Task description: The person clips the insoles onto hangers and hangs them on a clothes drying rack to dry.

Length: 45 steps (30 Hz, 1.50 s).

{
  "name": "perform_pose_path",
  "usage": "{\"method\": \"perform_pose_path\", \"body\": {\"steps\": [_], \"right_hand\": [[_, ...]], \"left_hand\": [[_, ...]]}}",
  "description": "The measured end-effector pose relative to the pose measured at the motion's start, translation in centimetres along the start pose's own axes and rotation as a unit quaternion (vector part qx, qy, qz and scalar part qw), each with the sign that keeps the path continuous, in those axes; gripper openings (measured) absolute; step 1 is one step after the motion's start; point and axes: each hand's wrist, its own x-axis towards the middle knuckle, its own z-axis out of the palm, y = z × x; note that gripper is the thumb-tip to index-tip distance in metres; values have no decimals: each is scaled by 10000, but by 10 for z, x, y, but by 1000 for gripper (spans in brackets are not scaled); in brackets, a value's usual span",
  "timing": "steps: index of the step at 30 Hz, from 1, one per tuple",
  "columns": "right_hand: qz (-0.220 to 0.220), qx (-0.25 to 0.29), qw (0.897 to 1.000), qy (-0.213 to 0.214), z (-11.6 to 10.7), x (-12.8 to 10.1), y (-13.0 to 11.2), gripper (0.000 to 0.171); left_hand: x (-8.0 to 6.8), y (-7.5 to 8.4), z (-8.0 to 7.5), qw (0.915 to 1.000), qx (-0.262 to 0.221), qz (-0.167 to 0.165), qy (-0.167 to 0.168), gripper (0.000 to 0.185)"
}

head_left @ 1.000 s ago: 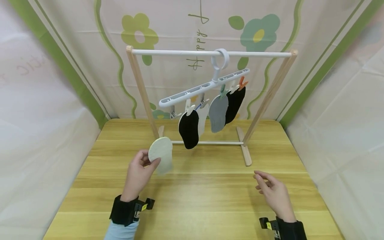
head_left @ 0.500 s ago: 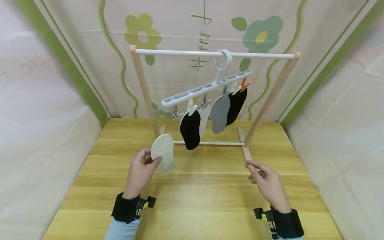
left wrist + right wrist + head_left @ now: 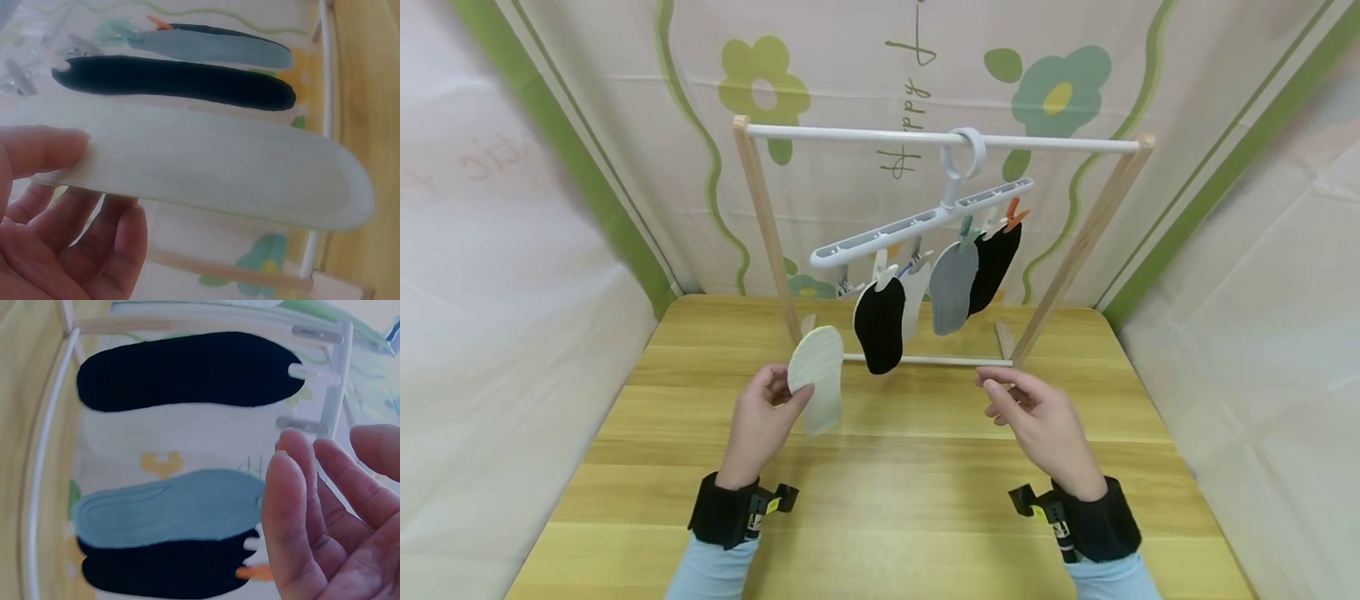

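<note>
While left hand (image 3: pixel 765 421) fingers pinch a pale insole (image 3: pixel 817 379), right hand (image 3: pixel 1037 425) (empty) hovers, fingers spread.

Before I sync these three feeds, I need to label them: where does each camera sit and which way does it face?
Head: worn high, facing forward and down at the drying rack; both hands and cuffs show.
Left wrist: looks along the left hand, pinching a pale insole.
Right wrist: looks past the right hand, which holds nothing, at the hanging insoles.
Shared: the grey insole appears in all three.
</note>
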Motion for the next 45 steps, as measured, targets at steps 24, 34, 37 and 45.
{"method": "perform_pose_path", "body": {"steps": [24, 34, 37, 45], "right_hand": [[-853, 748, 9920, -546, 26, 81, -63, 28], [-1071, 1191, 9815, -1046, 48, 103, -86, 40], [-1028, 1378, 9782, -1162, 55, 108, -89, 42], [-681, 1771, 9705, -1485, 70, 118, -92, 50]], "left_hand": [[6, 4, 5, 9996, -38, 282, -62, 26], [8, 5, 6, 9998, -150, 107, -115, 29], [8, 5, 6, 9998, -167, 81, -118, 31], [10, 5, 7, 9995, -203, 228, -128, 27]]}}
